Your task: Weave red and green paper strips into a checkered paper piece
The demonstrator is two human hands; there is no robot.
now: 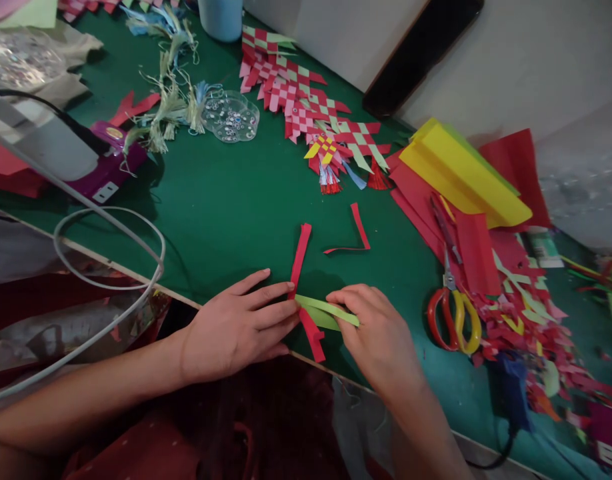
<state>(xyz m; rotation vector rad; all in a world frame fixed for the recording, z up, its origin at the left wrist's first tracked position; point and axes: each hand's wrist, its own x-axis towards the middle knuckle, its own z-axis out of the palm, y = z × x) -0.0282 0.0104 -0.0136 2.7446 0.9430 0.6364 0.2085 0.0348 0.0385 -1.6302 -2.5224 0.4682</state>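
A red paper strip (pixel 300 257) lies near the table's front edge, and a light green paper strip (pixel 322 312) meets it at a crossing. My left hand (pixel 241 320) is flat with its fingers stretched out, the fingertips resting on the strips at that crossing and partly hiding it. My right hand (pixel 376 327) pinches the free right end of the green strip, which looks doubled over. Just beyond, a bent red paper strip (pixel 362 230) lies loose, touched by neither hand.
Red-and-yellow-handled scissors (pixel 455 313) lie right, beside paper scraps (pixel 526 327) and folded yellow paper (pixel 463 173). Woven paper fish (pixel 306 100) line the back, near a bead dish (pixel 231 117) and tassels (pixel 169 100). A white cable (pixel 159 267) loops at left. A phone (pixel 421 53) leans behind.
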